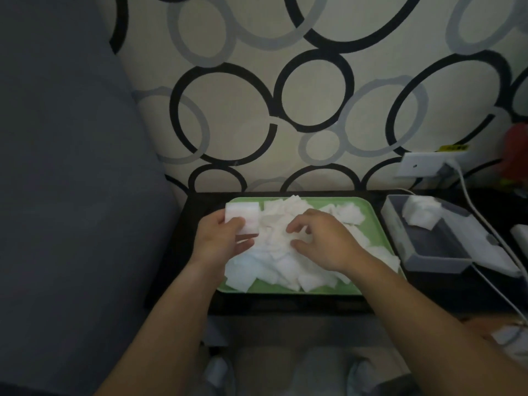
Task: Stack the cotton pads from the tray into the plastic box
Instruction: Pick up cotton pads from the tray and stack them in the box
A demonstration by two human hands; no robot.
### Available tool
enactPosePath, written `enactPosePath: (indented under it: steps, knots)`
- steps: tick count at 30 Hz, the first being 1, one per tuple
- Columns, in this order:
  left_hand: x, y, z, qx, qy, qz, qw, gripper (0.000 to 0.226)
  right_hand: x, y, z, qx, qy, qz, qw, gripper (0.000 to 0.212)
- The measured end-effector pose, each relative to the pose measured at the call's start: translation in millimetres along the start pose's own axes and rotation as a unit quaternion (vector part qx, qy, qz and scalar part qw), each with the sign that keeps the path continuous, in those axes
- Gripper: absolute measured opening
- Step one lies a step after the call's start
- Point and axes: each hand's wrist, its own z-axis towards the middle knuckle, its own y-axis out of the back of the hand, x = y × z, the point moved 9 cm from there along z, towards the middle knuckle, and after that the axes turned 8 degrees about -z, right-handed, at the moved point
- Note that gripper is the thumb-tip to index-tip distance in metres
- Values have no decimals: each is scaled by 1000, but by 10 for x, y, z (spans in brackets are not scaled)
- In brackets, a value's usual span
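The green tray carries a wide, loose heap of cotton pads. The plastic box stands just beside it on the right with only a small pile in its far end, so most of the job looks undone. The left hand grips a squared stack between thumb and fingers over the tray's far left corner. The right hand lies on the heap with fingers bent down, and whether it has pinched a pad cannot be told. The likely trouble is that only 1 hand holds the stack, so a pad added off-square or a slackened thumb could fan it out, and thin pads cling (2 may lift as 1). The carry across to the box could also shed the outer pads. Around this are a wall patterned with black and grey rings, a dark grey sofa at left, the black desk under the tray, then a white power strip and a cable beyond the box.
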Motion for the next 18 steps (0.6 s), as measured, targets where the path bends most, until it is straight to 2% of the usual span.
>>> enactPosePath:
  steps: [3,6,10,13,18]
  knots:
    - [-42,39,71,6,-10,8,1000,21,155,-96,41,12,38,-57,998,30]
    - [-46,63,126,18,-14,32,999,21,171,-169,100,9,32,-112,993,37]
    - [-17,144,239,18,-15,61,998,24,92,-245,186,39,19,-72,997,41]
    - [3,173,301,18,-13,72,997,26,34,-270,211,66,26,-36,997,34]
    - [2,138,358,22,-16,84,996,27,-70,-192,226,52,18,40,998,7]
